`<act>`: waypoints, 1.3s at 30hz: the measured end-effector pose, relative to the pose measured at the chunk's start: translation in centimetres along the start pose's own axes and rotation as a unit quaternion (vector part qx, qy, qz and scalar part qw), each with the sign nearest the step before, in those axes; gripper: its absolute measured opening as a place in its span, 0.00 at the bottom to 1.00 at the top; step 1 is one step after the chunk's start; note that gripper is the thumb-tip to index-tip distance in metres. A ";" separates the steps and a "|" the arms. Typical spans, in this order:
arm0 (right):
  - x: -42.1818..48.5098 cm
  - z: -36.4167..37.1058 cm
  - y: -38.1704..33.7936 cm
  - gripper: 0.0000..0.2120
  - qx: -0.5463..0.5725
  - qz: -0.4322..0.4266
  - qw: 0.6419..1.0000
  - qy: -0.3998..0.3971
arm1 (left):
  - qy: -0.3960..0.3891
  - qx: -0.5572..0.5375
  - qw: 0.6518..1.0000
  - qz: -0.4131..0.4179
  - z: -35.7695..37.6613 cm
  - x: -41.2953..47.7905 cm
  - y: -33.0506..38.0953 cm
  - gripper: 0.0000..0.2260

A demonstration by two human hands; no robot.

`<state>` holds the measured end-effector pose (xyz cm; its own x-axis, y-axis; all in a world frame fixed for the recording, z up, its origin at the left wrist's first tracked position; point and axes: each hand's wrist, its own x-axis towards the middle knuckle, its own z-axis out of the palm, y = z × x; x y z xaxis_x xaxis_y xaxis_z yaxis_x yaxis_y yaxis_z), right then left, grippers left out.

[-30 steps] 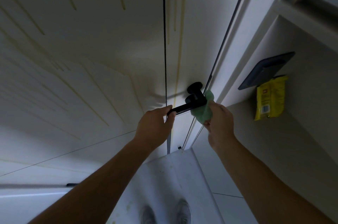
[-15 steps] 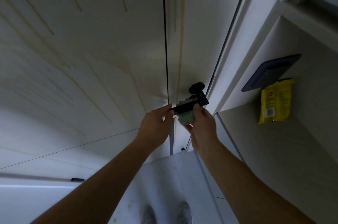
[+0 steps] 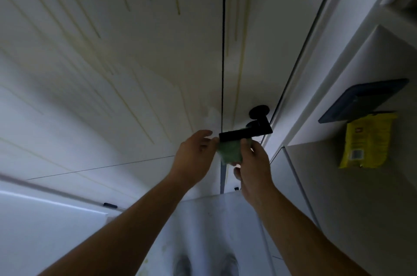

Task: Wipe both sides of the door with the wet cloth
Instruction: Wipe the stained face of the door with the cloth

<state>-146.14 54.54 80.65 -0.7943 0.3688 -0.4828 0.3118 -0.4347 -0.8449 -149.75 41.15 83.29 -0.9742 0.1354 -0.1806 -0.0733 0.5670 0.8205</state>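
Green and crumpled, the wet cloth (image 3: 230,151) was bunched just under the straight black lever handle (image 3: 246,132), touching its underside, near the right edge of the tall white door (image 3: 248,61). The right hand (image 3: 252,163) gripped it: the thumb lay across the cloth's right side and the other fingers curled behind, out of my sight. The left hand (image 3: 194,154) hung just to the left, its fingers loose and holding nothing that I could see. Their tips were beside the lever's free end and the cloth's left edge; I could not tell whether they touched either.

The coming move, as I judged it, turned on this: the lever's long axis ran left to right, free end towards the left hand, round black rose (image 3: 259,111) farther off to the right, so the cloth lay between the two hands and below the bar. The right hand was the nearer and had the grip, so any stroke along the bar or out onto the panel would start from it. Yellowish drip streaks (image 3: 140,122) ran down the wide panel to the left; I reckoned most of this face was not yet wiped.

A thin dark vertical line (image 3: 223,50) split the surface beside the handle; groove or gap, I could not say. The door's other side was hidden and its top cut off.
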 end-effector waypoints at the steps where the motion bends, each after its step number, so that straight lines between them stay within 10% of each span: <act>1: -0.1 -0.4 -0.2 0.12 0.013 0.005 1.000 0.005 | 0.007 0.000 1.000 0.001 -0.3 -0.2 -0.2 0.17; 8: -2.6 -0.4 -1.7 0.09 0.059 0.023 0.998 -0.019 | 0.033 -0.005 0.999 0.023 -4.0 -1.4 -1.7 0.14; 16: -10.3 12.2 -10.1 0.06 -0.070 -0.225 0.963 -0.133 | 0.148 -0.077 0.976 0.139 -18.2 -4.9 2.3 0.08; 26: -26.2 35.4 -24.7 0.18 -0.227 -0.602 0.739 -0.200 | 0.380 -0.084 0.850 0.354 -48.0 -11.6 10.1 0.07; 39: -42.1 58.9 -41.7 0.15 -0.177 -0.827 0.505 -0.174 | 0.566 0.131 0.708 0.402 -72.9 -12.5 20.3 0.17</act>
<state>-156.40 8.80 149.78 -0.1455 -0.2068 0.9675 -0.9032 0.4270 -0.0446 -154.64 -8.30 141.76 -0.2370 -0.1536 0.9593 0.5001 0.8272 0.2560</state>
